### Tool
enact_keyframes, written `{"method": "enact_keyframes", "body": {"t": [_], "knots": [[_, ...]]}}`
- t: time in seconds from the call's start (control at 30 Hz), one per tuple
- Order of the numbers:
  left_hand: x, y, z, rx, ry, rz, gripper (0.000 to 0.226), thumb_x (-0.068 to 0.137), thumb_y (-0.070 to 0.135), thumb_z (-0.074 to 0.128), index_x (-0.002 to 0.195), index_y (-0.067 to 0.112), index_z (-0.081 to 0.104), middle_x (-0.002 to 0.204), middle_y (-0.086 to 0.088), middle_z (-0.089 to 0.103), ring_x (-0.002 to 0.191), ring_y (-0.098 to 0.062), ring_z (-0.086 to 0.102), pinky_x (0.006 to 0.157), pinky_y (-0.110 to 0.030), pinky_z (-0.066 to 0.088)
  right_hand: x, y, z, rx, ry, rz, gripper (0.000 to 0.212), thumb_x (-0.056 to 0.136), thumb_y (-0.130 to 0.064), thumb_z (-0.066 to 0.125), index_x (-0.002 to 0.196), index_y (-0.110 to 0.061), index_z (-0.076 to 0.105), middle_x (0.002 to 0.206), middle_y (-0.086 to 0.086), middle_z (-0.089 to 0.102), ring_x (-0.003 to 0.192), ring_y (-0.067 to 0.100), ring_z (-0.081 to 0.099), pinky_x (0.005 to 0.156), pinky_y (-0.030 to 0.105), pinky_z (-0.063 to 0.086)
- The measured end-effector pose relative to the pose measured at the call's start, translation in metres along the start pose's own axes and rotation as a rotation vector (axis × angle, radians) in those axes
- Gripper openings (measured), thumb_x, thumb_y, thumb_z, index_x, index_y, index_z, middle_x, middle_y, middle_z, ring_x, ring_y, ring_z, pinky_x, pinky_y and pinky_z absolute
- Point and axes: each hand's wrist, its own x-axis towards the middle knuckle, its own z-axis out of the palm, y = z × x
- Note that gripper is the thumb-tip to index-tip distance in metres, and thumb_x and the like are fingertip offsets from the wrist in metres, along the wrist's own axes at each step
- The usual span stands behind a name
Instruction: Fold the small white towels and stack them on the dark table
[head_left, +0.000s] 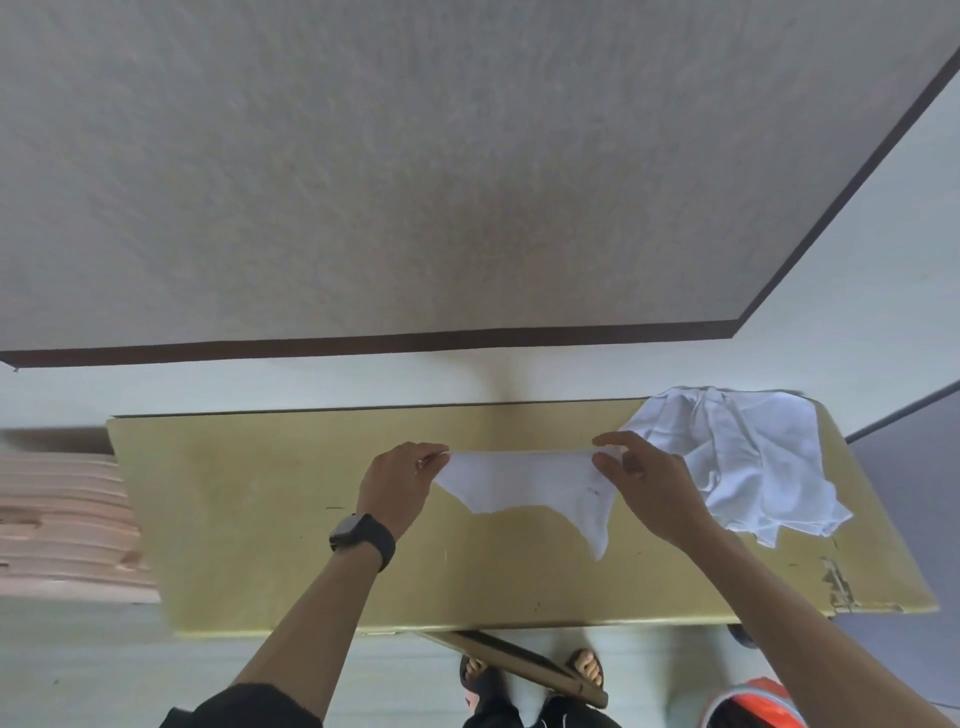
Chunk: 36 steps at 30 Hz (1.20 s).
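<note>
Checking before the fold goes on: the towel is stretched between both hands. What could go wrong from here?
1. The left hand and right hand only pinch the towel by its top corners, and its lower edge hangs uneven, so the fold may come out skewed.
2. The unfolded pile lies at the far right corner of the table, close to the right hand; a sweep might push it off.

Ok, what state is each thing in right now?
left hand, pinches the towel by its left corner.
right hand, pinches its right corner.
towel, unfolded, stretched between both hands, lower edge hanging.
pile, crumpled, unfolded, on the right end of the table.
</note>
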Motion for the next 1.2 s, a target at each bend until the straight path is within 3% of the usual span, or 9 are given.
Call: {"method": "enact_keyframes", "body": {"t": [0.1, 0.27, 0.4, 0.53, 0.67, 0.93, 1.1, 1.2], "knots": [[0.005, -0.003, -0.005, 0.157, -0.039, 0.05, 0.028, 0.102, 0.031, 0.049, 0.123, 0.026, 0.068, 0.115, 0.003, 0.067, 0.105, -0.017, 0.062, 0.088, -0.032, 0.049, 0.004, 0.006, 0.005, -0.172, -0.039, -0.08, 0.015, 0.099, -0.038, 0.053, 0.109, -0.041, 0.063, 0.086, -0.014, 0.069, 0.077, -0.005, 0.062, 0.068, 0.016, 0.048], [0.027, 0.0, -0.019, 0.363, -0.014, 0.179, 0.031, 0.105, 0.032, 0.041, 0.122, 0.025, 0.066, 0.113, 0.003, 0.067, 0.106, -0.017, 0.058, 0.086, -0.03, 0.046, 0.028, 0.006, 0.01, -0.376, 0.043, -0.214, 0.02, 0.101, -0.034, 0.049, 0.108, -0.024, 0.065, 0.098, -0.007, 0.071, 0.087, 0.018, 0.067, 0.072, 0.039, 0.055], [0.046, 0.0, -0.031, 0.412, 0.113, 0.307, 0.024, 0.102, 0.027, 0.052, 0.111, 0.019, 0.073, 0.104, -0.001, 0.071, 0.098, -0.024, 0.06, 0.082, -0.035, 0.047, 0.051, -0.004, 0.009, -0.453, 0.135, -0.253, 0.021, 0.101, -0.029, 0.052, 0.107, -0.017, 0.068, 0.097, -0.001, 0.071, 0.095, 0.023, 0.063, 0.071, 0.037, 0.052], [0.056, -0.005, -0.04, 0.453, 0.238, 0.414, 0.008, 0.092, 0.02, 0.069, 0.094, 0.018, 0.076, 0.088, -0.001, 0.073, 0.08, -0.027, 0.064, 0.07, -0.035, 0.049, 0.061, -0.009, 0.011, -0.472, 0.273, -0.311, 0.011, 0.096, -0.022, 0.063, 0.099, -0.016, 0.071, 0.083, -0.001, 0.072, 0.085, 0.027, 0.064, 0.06, 0.03, 0.042], [0.048, -0.015, -0.035, 0.498, 0.276, 0.502, 0.007, 0.08, 0.017, 0.081, 0.085, 0.019, 0.077, 0.078, 0.002, 0.072, 0.07, -0.024, 0.065, 0.064, -0.032, 0.052, 0.054, 0.002, 0.025, -0.456, 0.335, -0.371, 0.007, 0.085, -0.014, 0.076, 0.09, -0.017, 0.074, 0.078, -0.003, 0.073, 0.077, 0.027, 0.067, 0.054, 0.034, 0.054], [-0.008, -0.084, 0.04, 0.629, -0.023, 0.436, 0.021, 0.062, 0.026, 0.094, 0.074, 0.029, 0.077, 0.071, 0.009, 0.07, 0.067, -0.019, 0.064, 0.064, -0.027, 0.052, 0.002, 0.073, 0.096, -0.46, 0.089, -0.202, 0.008, 0.083, -0.018, 0.077, 0.09, -0.023, 0.076, 0.09, -0.009, 0.073, 0.083, 0.022, 0.065, 0.065, 0.03, 0.054], [-0.065, -0.121, 0.089, 0.62, -0.221, 0.348, 0.026, 0.055, 0.026, 0.096, 0.067, 0.031, 0.074, 0.065, 0.011, 0.066, 0.063, -0.017, 0.062, 0.061, -0.026, 0.051, -0.053, 0.115, 0.136, -0.481, -0.174, -0.03, 0.021, 0.1, -0.026, 0.054, 0.108, -0.025, 0.074, 0.114, -0.012, 0.069, 0.109, 0.017, 0.056, 0.091, 0.026, 0.044], [-0.096, -0.136, 0.108, 0.629, -0.316, 0.352, 0.03, 0.049, 0.023, 0.097, 0.065, 0.03, 0.073, 0.062, 0.01, 0.065, 0.061, -0.017, 0.061, 0.057, -0.027, 0.05, -0.085, 0.13, 0.149, -0.496, -0.295, 0.038, 0.026, 0.101, -0.026, 0.048, 0.111, -0.026, 0.072, 0.12, -0.013, 0.066, 0.113, 0.015, 0.051, 0.093, 0.023, 0.039]]}}
